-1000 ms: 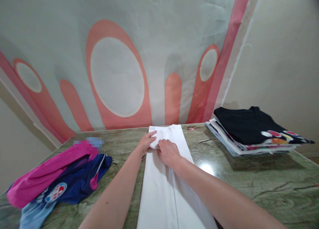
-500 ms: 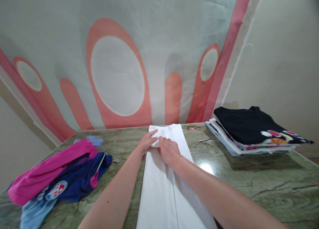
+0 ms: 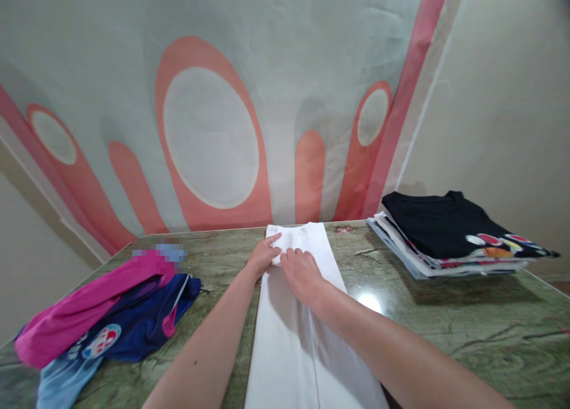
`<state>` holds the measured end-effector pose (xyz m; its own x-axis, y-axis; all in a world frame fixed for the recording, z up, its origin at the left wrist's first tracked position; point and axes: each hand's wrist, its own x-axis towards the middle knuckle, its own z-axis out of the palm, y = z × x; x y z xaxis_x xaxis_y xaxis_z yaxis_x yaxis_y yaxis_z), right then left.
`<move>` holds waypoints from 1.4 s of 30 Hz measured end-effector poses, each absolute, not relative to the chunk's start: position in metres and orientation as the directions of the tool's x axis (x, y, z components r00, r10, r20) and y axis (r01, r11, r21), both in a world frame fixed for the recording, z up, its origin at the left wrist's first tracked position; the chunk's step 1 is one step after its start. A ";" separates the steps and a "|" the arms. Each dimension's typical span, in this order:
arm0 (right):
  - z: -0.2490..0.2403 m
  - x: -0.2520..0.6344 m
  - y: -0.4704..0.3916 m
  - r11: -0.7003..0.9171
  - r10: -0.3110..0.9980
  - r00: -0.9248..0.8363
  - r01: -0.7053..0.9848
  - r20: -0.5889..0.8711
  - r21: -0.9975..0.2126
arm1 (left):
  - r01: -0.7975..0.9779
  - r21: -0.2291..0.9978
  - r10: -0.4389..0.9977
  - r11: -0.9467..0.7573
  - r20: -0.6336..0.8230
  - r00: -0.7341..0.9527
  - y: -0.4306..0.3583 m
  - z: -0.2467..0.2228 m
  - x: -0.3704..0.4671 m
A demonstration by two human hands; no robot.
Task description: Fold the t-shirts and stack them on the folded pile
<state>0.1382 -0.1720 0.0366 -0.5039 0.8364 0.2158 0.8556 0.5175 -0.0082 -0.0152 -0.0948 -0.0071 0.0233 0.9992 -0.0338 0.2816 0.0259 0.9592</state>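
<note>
A long strip of white cloth (image 3: 278, 343), apparently a garment folded lengthwise, runs up the middle of the table to its far edge. Near the far end, my left hand (image 3: 262, 258) grips a small folded-over flap at its left side, forefinger stretched along the cloth. Just right of it, my right hand (image 3: 305, 273) is closed at the same flap, fingers bent and pressed together on the fabric. Its thumb tip is mostly hidden. A lengthwise edge shows down the strip below my right hand.
On the right stands a stack of folded clothes topped by a black T-shirt (image 3: 440, 222). At left lies a loose heap with a pink garment (image 3: 84, 308), a navy garment (image 3: 138, 326) and light-blue cloth (image 3: 66, 382). A printed backdrop (image 3: 285, 100) rises behind the wood-patterned table (image 3: 427, 349).
My right hand's fingers have shifted slightly and now lie flatter over the flap. My left hand has barely moved. The clothes on either side stay in place.
</note>
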 end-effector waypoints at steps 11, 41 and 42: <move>0.016 0.159 -0.140 0.350 0.929 -0.284 0.879 0.236 -0.323 | 0.656 0.728 0.962 -0.199 0.271 -0.009 -0.097 0.002 -0.013; -0.020 0.182 -0.105 0.458 0.878 -0.334 0.794 0.341 -0.400 | 0.800 0.392 0.890 -0.454 0.238 0.388 -0.107 -0.012 0.010; -0.021 0.183 -0.104 0.464 0.875 -0.334 0.784 0.350 -0.413 | 0.788 0.413 0.886 -0.457 0.288 0.363 -0.106 -0.006 0.007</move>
<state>0.1828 -0.1038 -0.0213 -0.3335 0.8752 0.3504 0.7839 0.4639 -0.4127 0.0074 -0.1059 -0.0056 0.3628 0.8862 0.2883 0.7876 -0.4569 0.4135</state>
